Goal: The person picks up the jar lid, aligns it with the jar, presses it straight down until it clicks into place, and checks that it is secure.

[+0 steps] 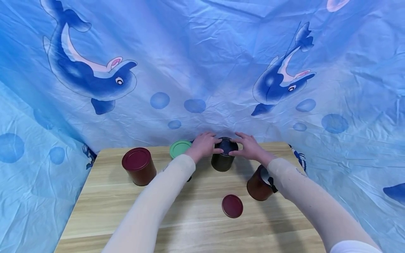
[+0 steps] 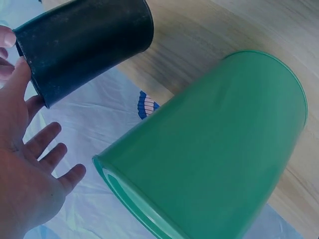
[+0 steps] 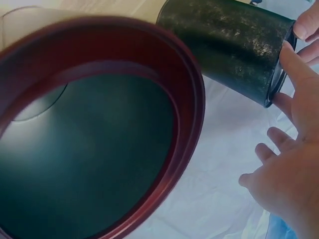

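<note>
Black canister (image 1: 224,159) upright, axis vertical, lidded, no label readable, at table (image 1: 190,225) back edge. Left hand (image 1: 204,144) and right hand (image 1: 248,146) pinch its lid rim from either side. Green canister (image 1: 179,148) just left; open dark red canister (image 1: 258,187) front-right; loose lid (image 1: 232,206) nearer front, open tabletop around it.

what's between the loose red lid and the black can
Nothing: in the head view only bare wood of the table lies between the red lid and the black can. The open brown can stands off to the right.
</note>
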The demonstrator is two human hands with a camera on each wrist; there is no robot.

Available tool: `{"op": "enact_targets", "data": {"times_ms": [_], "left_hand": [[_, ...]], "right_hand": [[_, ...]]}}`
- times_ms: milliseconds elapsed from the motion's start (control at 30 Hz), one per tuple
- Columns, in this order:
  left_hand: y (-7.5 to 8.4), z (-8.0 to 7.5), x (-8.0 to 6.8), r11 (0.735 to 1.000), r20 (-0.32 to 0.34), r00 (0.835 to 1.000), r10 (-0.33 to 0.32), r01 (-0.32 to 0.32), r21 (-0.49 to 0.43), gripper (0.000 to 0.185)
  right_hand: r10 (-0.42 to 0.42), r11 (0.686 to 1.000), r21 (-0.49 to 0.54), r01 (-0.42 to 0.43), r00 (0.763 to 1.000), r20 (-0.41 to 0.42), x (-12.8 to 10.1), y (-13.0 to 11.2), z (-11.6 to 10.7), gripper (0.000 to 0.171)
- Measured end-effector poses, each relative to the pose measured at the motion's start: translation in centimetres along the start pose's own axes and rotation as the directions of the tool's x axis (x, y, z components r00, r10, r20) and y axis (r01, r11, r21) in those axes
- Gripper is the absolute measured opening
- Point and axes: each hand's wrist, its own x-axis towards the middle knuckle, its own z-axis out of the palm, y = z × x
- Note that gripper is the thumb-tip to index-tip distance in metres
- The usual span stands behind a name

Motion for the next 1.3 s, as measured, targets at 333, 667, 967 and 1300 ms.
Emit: {"op": "enact_targets", "data": {"times_ms": [333, 667, 967, 1300], "left_hand": [[0.8, -0.1, -0.3, 0.997, 0.043, 0.997, -0.057, 0.059, -0.043, 0.064], [1.3, -0.3, 0.5, 0.995, 0.063, 0.995, -0.073, 0.077, -0.062, 0.063], [1.3, -0.7, 1.0, 0.997, 0.059, 0.997, -0.058, 0.055, 0.048, 0.064], [1.5, -0.7, 0.5, 0.994, 0.003, 0.998, -0.064, 0.063, 0.086, 0.064]], "right_hand": [[0.073, 0.992, 0.097, -0.082, 0.993, 0.088, 0.2, 0.2, -0.1, 0.06], [0.088, 0.99, 0.1, -0.098, 0.991, 0.104, 0.4, 0.0, -0.8, 0.058], [0.084, 0.996, 0.014, -0.086, 0.99, 0.109, 0.8, -0.1, -1.0, 0.061], [0.045, 0.997, -0.065, -0.041, 0.997, 0.069, 0.6, 0.5, -0.7, 0.065]]}}
